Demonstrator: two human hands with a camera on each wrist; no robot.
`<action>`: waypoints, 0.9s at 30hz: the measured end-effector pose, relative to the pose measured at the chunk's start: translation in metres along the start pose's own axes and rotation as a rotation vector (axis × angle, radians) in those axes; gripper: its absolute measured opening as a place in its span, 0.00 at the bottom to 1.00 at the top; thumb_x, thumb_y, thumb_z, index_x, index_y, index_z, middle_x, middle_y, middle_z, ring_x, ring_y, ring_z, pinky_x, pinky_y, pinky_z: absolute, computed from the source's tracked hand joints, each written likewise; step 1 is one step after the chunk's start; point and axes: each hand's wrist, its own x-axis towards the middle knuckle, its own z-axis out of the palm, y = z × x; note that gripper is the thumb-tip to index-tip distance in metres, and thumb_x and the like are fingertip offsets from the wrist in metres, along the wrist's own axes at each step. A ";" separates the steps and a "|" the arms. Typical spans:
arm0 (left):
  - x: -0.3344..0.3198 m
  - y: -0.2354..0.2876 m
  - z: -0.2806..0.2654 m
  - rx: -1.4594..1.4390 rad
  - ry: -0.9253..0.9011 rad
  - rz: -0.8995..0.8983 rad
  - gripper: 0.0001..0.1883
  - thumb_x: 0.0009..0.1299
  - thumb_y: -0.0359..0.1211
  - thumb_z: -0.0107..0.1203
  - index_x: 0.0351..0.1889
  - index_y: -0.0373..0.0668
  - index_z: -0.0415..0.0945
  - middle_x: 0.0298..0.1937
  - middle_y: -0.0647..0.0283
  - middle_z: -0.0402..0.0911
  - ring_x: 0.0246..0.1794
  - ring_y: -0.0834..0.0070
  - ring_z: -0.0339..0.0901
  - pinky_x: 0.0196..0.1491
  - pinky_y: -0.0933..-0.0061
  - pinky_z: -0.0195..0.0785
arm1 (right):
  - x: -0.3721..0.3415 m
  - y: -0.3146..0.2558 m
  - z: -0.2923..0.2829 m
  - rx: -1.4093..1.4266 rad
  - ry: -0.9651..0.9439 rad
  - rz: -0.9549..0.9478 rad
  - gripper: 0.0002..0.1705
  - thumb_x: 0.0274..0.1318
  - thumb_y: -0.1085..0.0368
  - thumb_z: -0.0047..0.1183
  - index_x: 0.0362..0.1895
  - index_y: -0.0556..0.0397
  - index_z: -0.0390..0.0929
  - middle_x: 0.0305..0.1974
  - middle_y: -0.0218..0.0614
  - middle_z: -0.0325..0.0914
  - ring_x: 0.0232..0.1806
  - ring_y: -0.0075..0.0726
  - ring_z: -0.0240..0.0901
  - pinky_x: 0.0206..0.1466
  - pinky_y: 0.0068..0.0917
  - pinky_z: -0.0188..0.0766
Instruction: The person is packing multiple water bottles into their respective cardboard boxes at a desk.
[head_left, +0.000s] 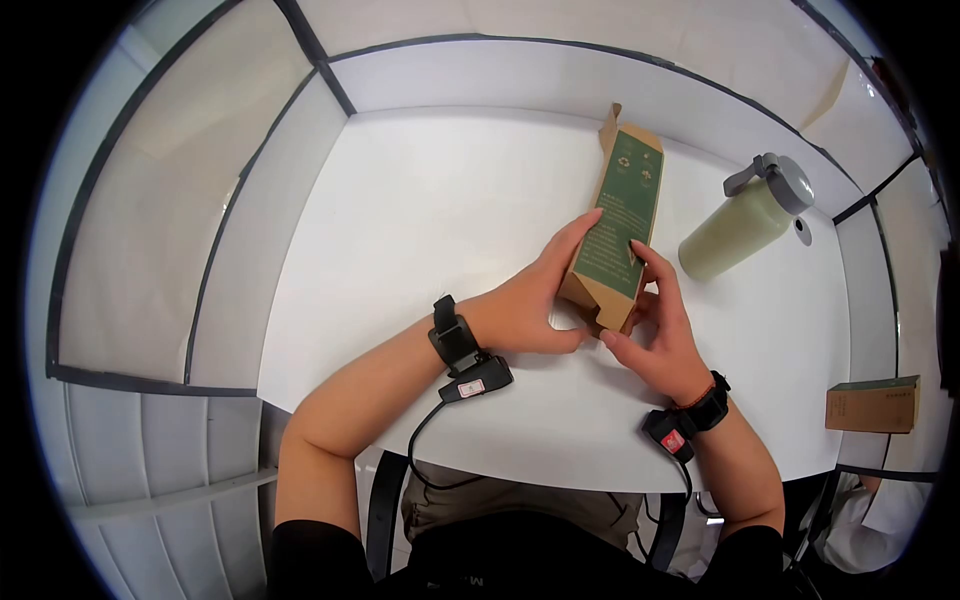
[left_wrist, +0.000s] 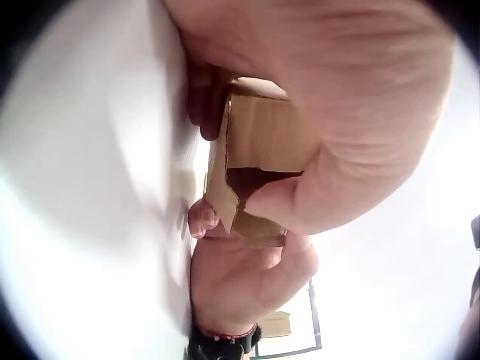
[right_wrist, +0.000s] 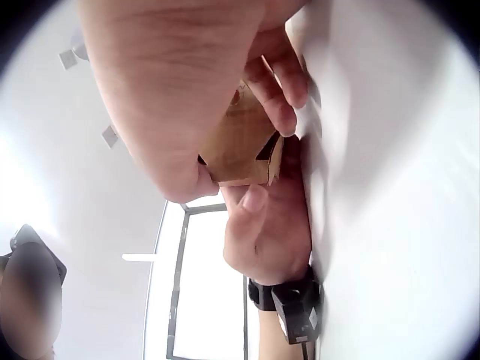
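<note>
A long cardboard box [head_left: 620,210] with a green printed face lies on the white table, its far flap standing up. Along its left side is my left hand [head_left: 530,298], fingers on the box and thumb near the close end. My right hand [head_left: 665,335] holds the right side, its thumb at the near end flaps. In the left wrist view the near end of the box [left_wrist: 266,135] is partly open, with a dark gap beside the left thumb. The right wrist view shows both thumbs by the end flaps of the box [right_wrist: 240,142].
A pale green bottle [head_left: 735,235] with a grey lid is on the table to the right of the box. White panels [head_left: 600,85] with dark edges surround the table [head_left: 400,190]. Beyond the right edge is another small cardboard box [head_left: 872,408].
</note>
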 end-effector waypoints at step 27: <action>0.002 -0.004 0.005 -0.031 0.177 -0.065 0.48 0.60 0.23 0.58 0.80 0.50 0.48 0.75 0.51 0.55 0.75 0.54 0.60 0.71 0.55 0.66 | 0.002 0.002 0.002 -0.089 -0.025 -0.044 0.54 0.48 0.68 0.74 0.77 0.48 0.58 0.49 0.37 0.62 0.39 0.28 0.77 0.40 0.24 0.75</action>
